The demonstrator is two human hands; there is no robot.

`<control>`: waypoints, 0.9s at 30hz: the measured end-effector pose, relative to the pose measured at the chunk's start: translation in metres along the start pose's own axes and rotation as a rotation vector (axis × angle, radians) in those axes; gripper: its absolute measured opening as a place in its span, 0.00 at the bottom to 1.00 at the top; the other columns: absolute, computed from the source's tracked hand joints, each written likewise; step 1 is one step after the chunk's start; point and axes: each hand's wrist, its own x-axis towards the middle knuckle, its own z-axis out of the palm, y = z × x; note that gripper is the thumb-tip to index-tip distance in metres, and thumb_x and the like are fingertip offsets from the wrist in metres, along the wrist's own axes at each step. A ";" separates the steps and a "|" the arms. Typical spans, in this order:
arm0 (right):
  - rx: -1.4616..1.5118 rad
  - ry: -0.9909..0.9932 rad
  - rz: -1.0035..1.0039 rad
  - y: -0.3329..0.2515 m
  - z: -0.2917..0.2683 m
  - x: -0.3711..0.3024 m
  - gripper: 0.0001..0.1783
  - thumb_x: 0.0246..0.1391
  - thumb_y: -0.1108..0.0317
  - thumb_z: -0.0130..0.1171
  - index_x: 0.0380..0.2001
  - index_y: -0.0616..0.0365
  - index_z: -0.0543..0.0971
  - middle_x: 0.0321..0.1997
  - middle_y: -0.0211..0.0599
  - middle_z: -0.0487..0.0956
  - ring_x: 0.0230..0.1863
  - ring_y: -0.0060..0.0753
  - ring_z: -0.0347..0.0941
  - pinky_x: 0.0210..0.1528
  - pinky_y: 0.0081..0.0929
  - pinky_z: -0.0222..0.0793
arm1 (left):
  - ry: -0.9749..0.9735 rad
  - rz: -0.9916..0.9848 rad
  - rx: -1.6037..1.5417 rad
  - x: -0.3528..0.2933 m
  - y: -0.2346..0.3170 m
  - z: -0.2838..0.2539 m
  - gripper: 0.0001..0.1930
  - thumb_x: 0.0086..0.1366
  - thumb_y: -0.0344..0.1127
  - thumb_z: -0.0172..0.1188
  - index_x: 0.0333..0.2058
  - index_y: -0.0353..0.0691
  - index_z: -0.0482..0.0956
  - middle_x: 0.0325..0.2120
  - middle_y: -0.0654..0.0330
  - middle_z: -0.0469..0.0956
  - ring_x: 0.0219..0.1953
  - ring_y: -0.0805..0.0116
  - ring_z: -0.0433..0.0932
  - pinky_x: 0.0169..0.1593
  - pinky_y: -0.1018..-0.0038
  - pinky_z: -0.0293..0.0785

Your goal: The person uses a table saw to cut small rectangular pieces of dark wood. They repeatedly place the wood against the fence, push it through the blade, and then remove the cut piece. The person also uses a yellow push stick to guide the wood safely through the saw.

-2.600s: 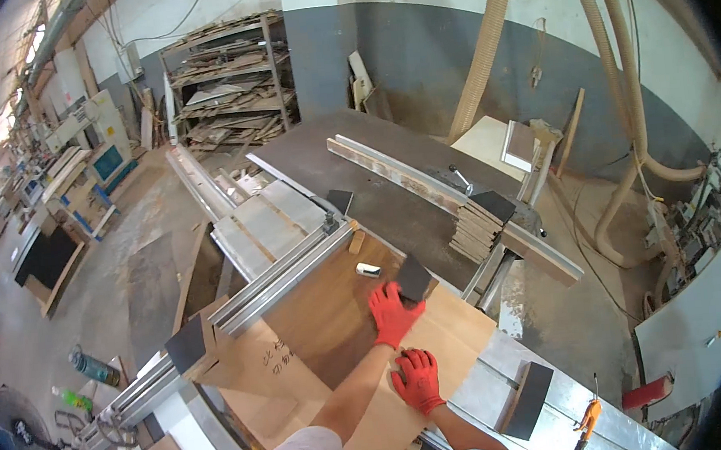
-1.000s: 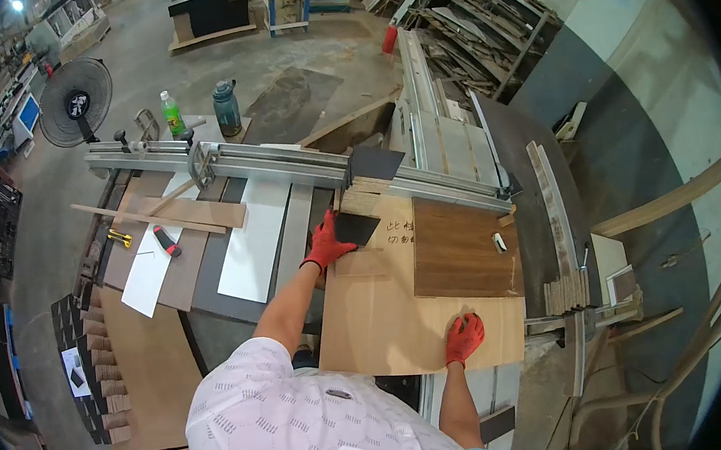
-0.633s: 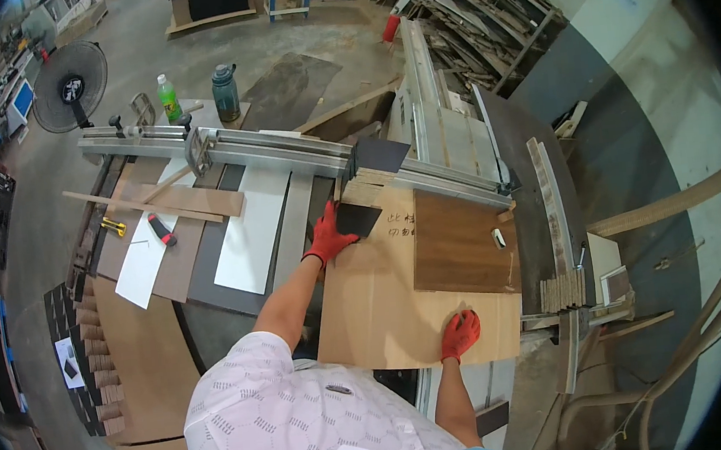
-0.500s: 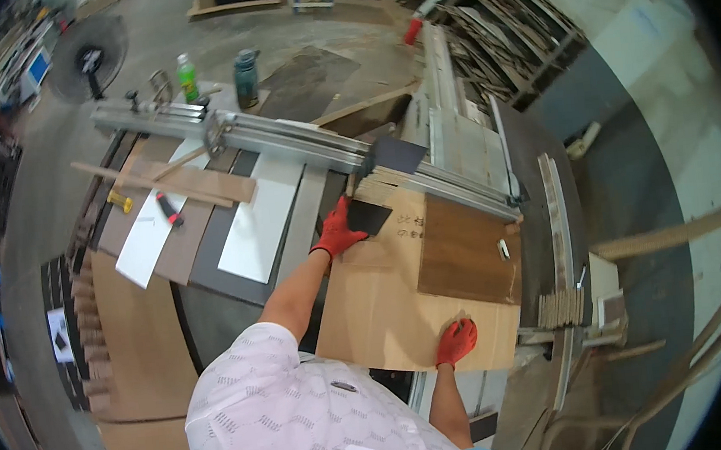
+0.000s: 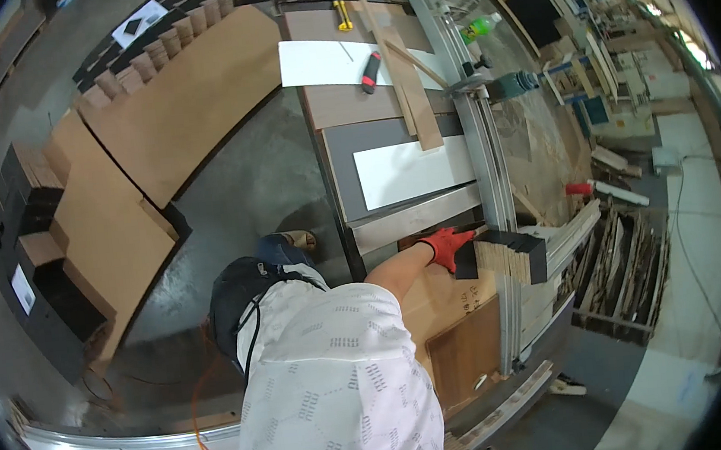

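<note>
My left hand (image 5: 447, 248), in a red glove, reaches over the saw table with its fingers spread. It touches a small black panel (image 5: 465, 261), which lies beside a stack of small boards (image 5: 507, 260) with black faces and pale cut edges. Below the hand is a light wood board (image 5: 436, 291) with pencil-like marks. On that board rests a darker brown panel (image 5: 470, 355), with a small white object (image 5: 480, 382) near its corner. My right hand is out of view, hidden behind my shirt or outside the picture.
An aluminium fence (image 5: 486, 152) runs along the table's far side. White panels (image 5: 412, 175), wood strips and a red-and-black knife (image 5: 371, 74) lie on the table. Bottles (image 5: 512, 84) stand beyond the fence. Large brown boards (image 5: 184, 103) are at left; an orange cable (image 5: 196, 432) trails below.
The view has swung round to the left, bringing the large brown boards into sight. My right hand has gone from view. My left hand stays at the small black panel.
</note>
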 end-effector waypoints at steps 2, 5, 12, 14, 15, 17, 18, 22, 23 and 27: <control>-0.005 0.012 -0.017 0.002 0.003 0.007 0.17 0.62 0.67 0.60 0.53 0.58 0.80 0.58 0.51 0.80 0.61 0.58 0.74 0.61 0.53 0.71 | -0.009 -0.024 0.034 0.003 0.003 -0.005 0.68 0.43 0.48 0.85 0.79 0.51 0.49 0.74 0.44 0.62 0.74 0.38 0.61 0.74 0.48 0.61; -0.010 0.026 -0.035 0.004 0.006 0.012 0.17 0.62 0.66 0.60 0.53 0.58 0.80 0.58 0.50 0.80 0.61 0.58 0.74 0.61 0.53 0.70 | -0.016 -0.043 0.054 0.004 0.001 -0.006 0.69 0.42 0.48 0.85 0.79 0.52 0.48 0.75 0.49 0.61 0.75 0.40 0.61 0.75 0.49 0.60; -0.012 0.047 -0.041 0.008 0.005 0.002 0.17 0.62 0.66 0.59 0.54 0.56 0.80 0.58 0.49 0.80 0.62 0.57 0.74 0.61 0.54 0.70 | 0.036 0.028 0.062 0.004 0.001 0.000 0.66 0.43 0.50 0.84 0.78 0.49 0.52 0.70 0.46 0.69 0.70 0.38 0.67 0.71 0.51 0.66; 0.001 0.055 -0.058 -0.001 0.005 0.003 0.17 0.63 0.66 0.59 0.54 0.56 0.79 0.58 0.49 0.80 0.62 0.57 0.74 0.61 0.54 0.70 | 0.121 0.074 0.109 0.007 -0.009 -0.002 0.64 0.43 0.51 0.84 0.77 0.49 0.56 0.67 0.45 0.72 0.67 0.39 0.71 0.67 0.51 0.70; 0.000 0.054 -0.046 -0.003 0.005 -0.003 0.17 0.63 0.65 0.59 0.54 0.56 0.79 0.58 0.48 0.80 0.62 0.57 0.74 0.61 0.54 0.70 | 0.111 0.076 0.111 0.007 -0.008 -0.002 0.62 0.41 0.53 0.84 0.74 0.48 0.60 0.63 0.44 0.76 0.63 0.38 0.75 0.64 0.50 0.73; 0.006 0.053 -0.025 -0.003 0.003 -0.012 0.17 0.63 0.65 0.59 0.54 0.56 0.79 0.58 0.48 0.80 0.62 0.57 0.74 0.61 0.54 0.70 | 0.082 0.046 0.135 0.004 -0.002 -0.002 0.59 0.42 0.55 0.84 0.71 0.46 0.63 0.62 0.44 0.77 0.62 0.38 0.76 0.63 0.51 0.74; -0.003 0.054 -0.004 -0.001 0.002 -0.018 0.17 0.63 0.65 0.59 0.54 0.55 0.79 0.58 0.48 0.80 0.62 0.56 0.74 0.61 0.54 0.70 | 0.042 0.024 0.137 0.003 0.006 0.001 0.58 0.42 0.56 0.83 0.71 0.46 0.63 0.61 0.44 0.77 0.61 0.39 0.76 0.62 0.51 0.74; 0.101 0.029 0.004 -0.015 -0.002 -0.022 0.18 0.62 0.66 0.61 0.54 0.57 0.79 0.60 0.48 0.79 0.67 0.54 0.70 0.67 0.51 0.64 | 0.197 0.154 0.230 0.003 -0.008 -0.003 0.60 0.44 0.58 0.83 0.73 0.43 0.62 0.60 0.43 0.79 0.57 0.39 0.79 0.60 0.51 0.76; 0.116 0.020 0.012 -0.012 -0.004 -0.023 0.19 0.62 0.65 0.61 0.55 0.57 0.78 0.61 0.47 0.79 0.67 0.54 0.70 0.68 0.51 0.64 | 0.169 0.147 0.245 0.004 -0.006 0.000 0.61 0.44 0.58 0.82 0.73 0.41 0.61 0.60 0.43 0.79 0.57 0.39 0.80 0.60 0.52 0.76; 0.143 -0.047 0.069 -0.022 -0.014 -0.020 0.18 0.61 0.65 0.61 0.54 0.56 0.78 0.63 0.45 0.78 0.67 0.53 0.69 0.68 0.51 0.62 | 0.142 0.094 0.331 0.002 -0.001 -0.004 0.60 0.46 0.57 0.82 0.74 0.42 0.60 0.59 0.44 0.79 0.57 0.42 0.80 0.60 0.52 0.76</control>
